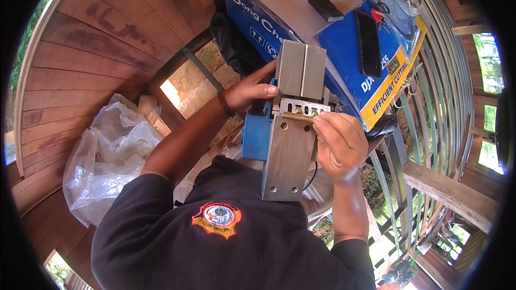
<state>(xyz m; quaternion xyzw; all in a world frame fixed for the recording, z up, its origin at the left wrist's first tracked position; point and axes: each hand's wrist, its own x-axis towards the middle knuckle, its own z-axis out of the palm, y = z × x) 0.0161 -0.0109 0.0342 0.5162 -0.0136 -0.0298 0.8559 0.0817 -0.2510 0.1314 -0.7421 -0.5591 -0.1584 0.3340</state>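
An electric hand planer (291,156) with a blue body lies sole up on my lap, its grey metal soles facing me. The upper sole has a lengthwise groove. My left hand (251,92) holds the planer's left side, thumb on the edge of the upper sole and the other fingers mostly hidden behind it. Across the gap between the soles lies a slotted metal plate (293,106) with brass-coloured bolts and a strip along it. My right hand (342,142) pinches the right end of this plate, thumb and fingertips together. Whether the plate is seated or loose I cannot tell.
Ahead, a large blue, white and yellow box (344,64) carries a black phone-like slab (368,44), a small dark block (325,8) and a clear plastic packet (395,5). A crumpled clear plastic bag (110,156) is at my left. A wooden beam (451,193) stands right.
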